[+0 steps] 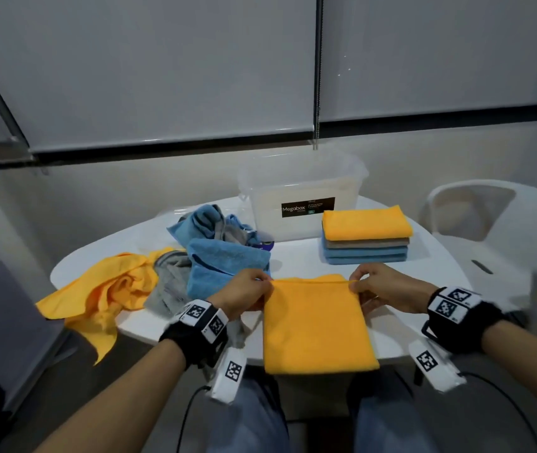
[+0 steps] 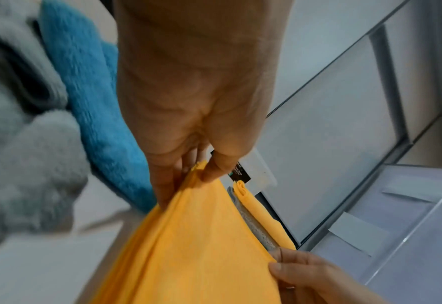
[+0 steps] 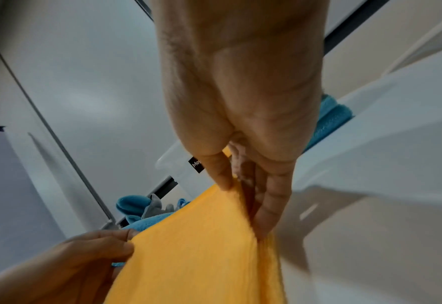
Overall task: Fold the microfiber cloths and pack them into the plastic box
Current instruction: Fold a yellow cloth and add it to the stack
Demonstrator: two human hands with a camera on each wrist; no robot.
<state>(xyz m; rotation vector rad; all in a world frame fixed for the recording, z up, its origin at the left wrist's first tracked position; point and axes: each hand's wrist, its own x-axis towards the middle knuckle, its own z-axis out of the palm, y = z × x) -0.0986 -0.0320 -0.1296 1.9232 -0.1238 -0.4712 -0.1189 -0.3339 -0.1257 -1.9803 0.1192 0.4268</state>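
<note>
An orange microfiber cloth (image 1: 316, 325) hangs folded over the near edge of the white table (image 1: 430, 256). My left hand (image 1: 247, 294) pinches its top left corner and my right hand (image 1: 379, 291) pinches its top right corner. The left wrist view shows thumb and fingers of the left hand (image 2: 188, 144) closed on the orange cloth (image 2: 196, 246). The right hand (image 3: 240, 123) grips the cloth (image 3: 202, 246) the same way. A clear plastic box (image 1: 303, 197) labelled Megabox stands at the back of the table. Beside it is a stack of folded cloths (image 1: 366, 235), orange on top.
A heap of unfolded cloths lies on the left: blue cloths (image 1: 224, 256), a grey cloth (image 1: 170, 282) and an orange cloth (image 1: 103, 299) drooping off the table edge. A white plastic chair (image 1: 489, 220) stands at the right. Roller blinds cover the wall behind.
</note>
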